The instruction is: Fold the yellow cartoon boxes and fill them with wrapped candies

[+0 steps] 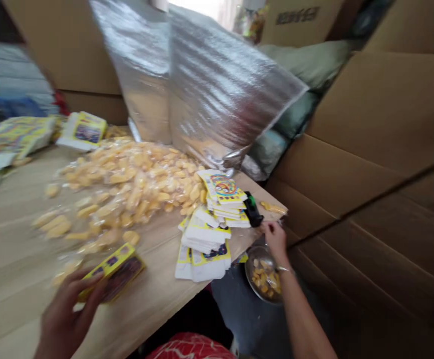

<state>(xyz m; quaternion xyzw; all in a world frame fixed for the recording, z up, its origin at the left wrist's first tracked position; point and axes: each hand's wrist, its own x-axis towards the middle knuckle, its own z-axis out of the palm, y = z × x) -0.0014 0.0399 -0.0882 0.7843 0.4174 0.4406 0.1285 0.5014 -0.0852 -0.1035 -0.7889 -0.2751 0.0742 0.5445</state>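
Observation:
My left hand (69, 309) grips a small yellow printed box (117, 274) near the table's front edge. At the table's right corner, the fingers of my right hand (276, 239) are pinched together beside a black tape dispenser (252, 209); whatever they hold is too small to make out. A heap of yellow pieces in clear wrappers (138, 179) covers the middle of the table. Between the heap and the dispenser lie stacked flat white and yellow cartons (205, 239).
Below my right hand is a metal bowl (264, 274) with yellow pieces. Silver foil sheets (217, 85) stand behind the heap. Large cardboard boxes (381, 114) rise on the right. Another white and yellow box (84, 130) and printed packs (15, 137) lie at the back left.

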